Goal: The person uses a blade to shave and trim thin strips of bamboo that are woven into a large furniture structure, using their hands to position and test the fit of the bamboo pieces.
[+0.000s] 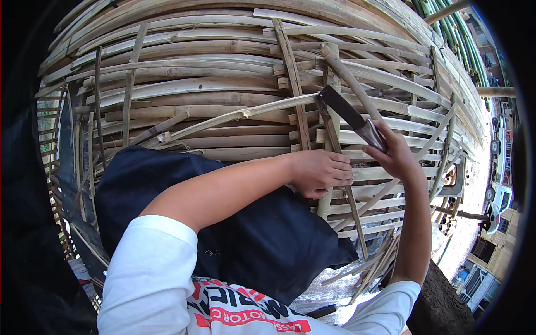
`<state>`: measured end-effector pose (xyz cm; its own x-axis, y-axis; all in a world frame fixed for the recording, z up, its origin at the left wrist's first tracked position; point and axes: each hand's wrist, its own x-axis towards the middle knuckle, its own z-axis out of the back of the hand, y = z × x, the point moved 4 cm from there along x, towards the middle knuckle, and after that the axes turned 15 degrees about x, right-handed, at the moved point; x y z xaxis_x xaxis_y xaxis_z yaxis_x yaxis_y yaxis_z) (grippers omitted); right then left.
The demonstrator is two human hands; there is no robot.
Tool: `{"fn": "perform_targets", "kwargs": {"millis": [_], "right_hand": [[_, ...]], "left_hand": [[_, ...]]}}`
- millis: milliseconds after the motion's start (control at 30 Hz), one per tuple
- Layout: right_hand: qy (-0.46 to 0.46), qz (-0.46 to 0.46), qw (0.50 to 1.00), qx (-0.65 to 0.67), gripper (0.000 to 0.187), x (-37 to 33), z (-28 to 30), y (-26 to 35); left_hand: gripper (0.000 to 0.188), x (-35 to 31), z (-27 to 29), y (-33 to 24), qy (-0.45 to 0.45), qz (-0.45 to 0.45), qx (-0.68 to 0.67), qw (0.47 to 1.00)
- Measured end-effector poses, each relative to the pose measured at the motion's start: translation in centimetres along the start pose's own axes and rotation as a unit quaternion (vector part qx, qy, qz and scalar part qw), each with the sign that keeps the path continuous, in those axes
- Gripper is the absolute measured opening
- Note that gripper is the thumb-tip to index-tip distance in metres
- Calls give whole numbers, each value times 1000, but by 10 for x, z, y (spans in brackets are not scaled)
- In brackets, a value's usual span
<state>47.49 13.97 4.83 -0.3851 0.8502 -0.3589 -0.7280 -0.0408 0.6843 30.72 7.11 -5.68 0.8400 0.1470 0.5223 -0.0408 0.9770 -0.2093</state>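
Note:
My right hand (395, 152) is closed around the handle of a broad, dark-bladed knife (343, 109). The blade slants up and left, its far end close to the top of a narrow, dark bamboo strip (353, 207). My left hand (322, 172) has its fingers curled over that strip, beside a paler, greenish bamboo pole (324, 204). Part of the strip is hidden beneath those fingers. A long split bamboo piece (240, 114) comes in from the left and ends near the blade. Whether the blade touches either piece, I cannot tell.
Rows of split bamboo slats (190, 99) stretch ahead, crossed by upright sticks (291, 78). Dark cloth (245, 223) covers my lap. Loose strips (379, 262) lie below right, near a rough trunk (444, 301). Green poles (455, 39) and a white vehicle (498, 206) are farther right.

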Motion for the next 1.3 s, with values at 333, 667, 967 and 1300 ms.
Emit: {"fn": "perform_targets", "kwargs": {"millis": [333, 667, 967, 1300], "right_hand": [[-65, 132, 951, -271, 36, 26, 15, 13], [-79, 165, 933, -309, 49, 26, 7, 11], [-150, 96, 976, -127, 39, 0, -11, 11], [-175, 25, 974, 145, 37, -45, -28, 6]], "left_hand": [[63, -1, 0, 0, -16, -4, -4, 1000], [65, 0, -1, 0, -11, 2, -16, 1000], [64, 0, 0, -1, -61, -6, 14, 998], [66, 9, 18, -6, 39, 36, 8, 999]]}}
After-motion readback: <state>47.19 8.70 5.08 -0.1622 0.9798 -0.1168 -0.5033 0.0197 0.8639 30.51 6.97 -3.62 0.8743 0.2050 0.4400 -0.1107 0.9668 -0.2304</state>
